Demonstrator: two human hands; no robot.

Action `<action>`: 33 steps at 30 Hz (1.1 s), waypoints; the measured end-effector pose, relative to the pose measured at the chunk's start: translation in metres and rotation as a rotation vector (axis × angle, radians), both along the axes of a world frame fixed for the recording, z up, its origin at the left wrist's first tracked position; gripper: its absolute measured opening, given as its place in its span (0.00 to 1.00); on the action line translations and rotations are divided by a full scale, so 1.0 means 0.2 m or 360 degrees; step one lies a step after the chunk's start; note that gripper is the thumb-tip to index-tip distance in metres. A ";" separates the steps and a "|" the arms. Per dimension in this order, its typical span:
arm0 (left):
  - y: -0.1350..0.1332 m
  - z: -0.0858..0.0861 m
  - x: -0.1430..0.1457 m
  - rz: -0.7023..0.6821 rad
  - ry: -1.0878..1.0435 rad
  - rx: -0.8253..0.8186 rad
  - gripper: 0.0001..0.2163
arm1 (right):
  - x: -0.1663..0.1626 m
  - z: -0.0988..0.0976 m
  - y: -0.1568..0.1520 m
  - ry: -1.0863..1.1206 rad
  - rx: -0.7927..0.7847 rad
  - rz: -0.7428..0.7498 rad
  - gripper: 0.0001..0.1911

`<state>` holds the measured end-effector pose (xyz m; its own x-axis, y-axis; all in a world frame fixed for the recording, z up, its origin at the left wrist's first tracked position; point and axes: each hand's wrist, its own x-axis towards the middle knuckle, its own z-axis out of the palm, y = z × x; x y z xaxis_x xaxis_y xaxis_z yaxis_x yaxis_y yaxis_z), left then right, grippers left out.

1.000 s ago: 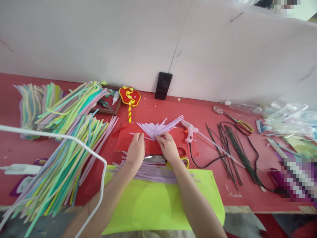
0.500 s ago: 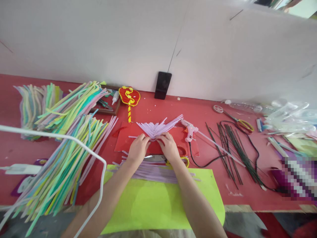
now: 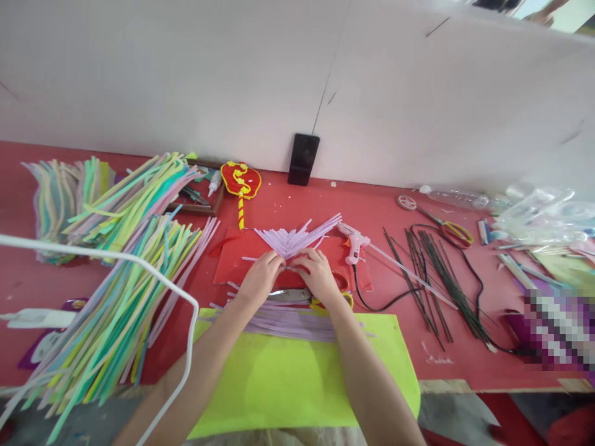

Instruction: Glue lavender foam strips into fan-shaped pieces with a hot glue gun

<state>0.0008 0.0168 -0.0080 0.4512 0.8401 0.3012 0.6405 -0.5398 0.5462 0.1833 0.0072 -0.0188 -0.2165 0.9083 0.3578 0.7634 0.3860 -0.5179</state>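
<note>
Lilac pipe cleaners (image 3: 290,240) lie in a V-shaped fan on a red board (image 3: 232,266). At the lower point of the V, my left hand (image 3: 263,275) and my right hand (image 3: 317,272) meet with fingers closed in a pinch. A short lilac pipe cleaner (image 3: 286,267) shows between their fingertips, mostly hidden. Scissors (image 3: 290,295) with red and yellow handles rest below my hands, partly covered by my right wrist. Loose lilac pipe cleaners (image 3: 288,323) lie across a lime-green sheet (image 3: 297,384) under my forearms.
Left are bundles of coloured pipe cleaners (image 3: 125,310), crossed by a white cable (image 3: 153,272). A pink glue gun (image 3: 356,244) lies right of the board, beside dark green stems (image 3: 441,285) and more scissors (image 3: 455,234). A phone (image 3: 304,160) leans on the wall behind a red-yellow fan ornament (image 3: 240,181).
My hands stay at the V's point, and the fingertips have shifted slightly below it. The whole view has moved a little; the fan of lilac pipe cleaners looks the same.
</note>
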 end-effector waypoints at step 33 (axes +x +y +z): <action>0.03 0.08 -0.02 -0.0058 -0.1325 -0.1810 0.17 | -0.05 0.14 -0.10 0.0427 0.0341 0.0234 0.11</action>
<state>-0.0024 0.0233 0.0075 0.5058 0.7933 -0.3389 -0.0862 0.4374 0.8951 0.1738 -0.0122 0.0084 -0.2120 0.7729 0.5980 0.5399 0.6027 -0.5876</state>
